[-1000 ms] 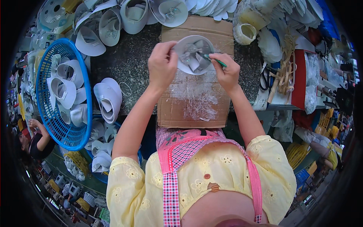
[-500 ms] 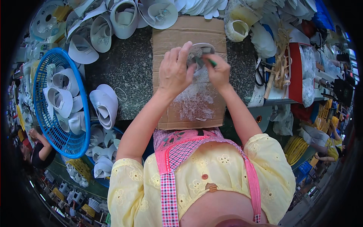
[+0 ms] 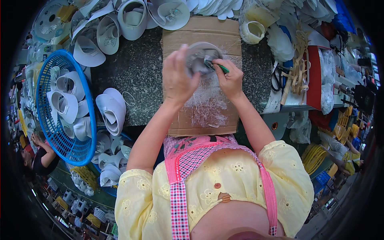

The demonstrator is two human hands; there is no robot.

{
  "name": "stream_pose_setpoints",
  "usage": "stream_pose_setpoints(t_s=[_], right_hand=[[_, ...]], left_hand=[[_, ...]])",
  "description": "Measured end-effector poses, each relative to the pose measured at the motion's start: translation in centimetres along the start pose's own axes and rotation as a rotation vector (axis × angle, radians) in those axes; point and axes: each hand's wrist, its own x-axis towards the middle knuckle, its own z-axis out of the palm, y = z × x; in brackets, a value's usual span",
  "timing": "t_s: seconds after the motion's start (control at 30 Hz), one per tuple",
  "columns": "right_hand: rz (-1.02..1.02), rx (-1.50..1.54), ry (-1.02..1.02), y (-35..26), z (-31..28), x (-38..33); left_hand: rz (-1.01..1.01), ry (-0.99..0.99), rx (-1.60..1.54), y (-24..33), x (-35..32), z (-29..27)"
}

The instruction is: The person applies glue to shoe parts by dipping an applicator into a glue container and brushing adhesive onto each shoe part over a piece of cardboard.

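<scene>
A grey-white, visor-shaped piece [image 3: 209, 48] with a rounded rim and a shiny patch inside is above the cardboard; motion blurs part of it. At its left edge is my left hand [image 3: 178, 78], fingers raised and smeared by motion, thumb overlapping the piece; whether it grips the piece is unclear. My right hand [image 3: 231, 79] pinches a small green-handled tool [image 3: 222, 68], its tip reaching into the piece. Beneath both hands, clear stringy scraps [image 3: 206, 110] lie scattered over the cardboard sheet [image 3: 176, 124].
Similar white pieces fill a blue basket [image 3: 93, 132] at left; a white pair [image 3: 111, 111] lies beside it on the speckled tabletop [image 3: 140, 76]. More visor-shaped pieces [image 3: 132, 20] line the back. At right are a tape roll [image 3: 255, 31], tan strips [image 3: 298, 72] and a red box [image 3: 314, 80].
The piece has shifted slightly left and turned, so more of its inside shows. My left hand has moved quickly and now blurs. My right hand keeps the green-handled tool at the piece.
</scene>
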Motion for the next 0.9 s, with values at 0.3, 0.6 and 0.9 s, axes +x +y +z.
stream_pose_setpoints(t_s=[0.3, 0.6, 0.9], right_hand=[[-0.24, 0.06, -0.252, -0.8, 1.7, -0.9], [-0.393, 0.037, -0.398, -1.4, 3.3, -4.0], [-0.433, 0.049, -0.477, -1.2, 2.7, -4.4]], left_hand=[[-1.078, 0.348, -0.734, -3.4, -4.2, 1.0], [-0.863, -0.101, -0.447, -4.3, -6.6, -0.6], [-0.607, -0.092, -0.068, -6.3, -6.7, -1.1]])
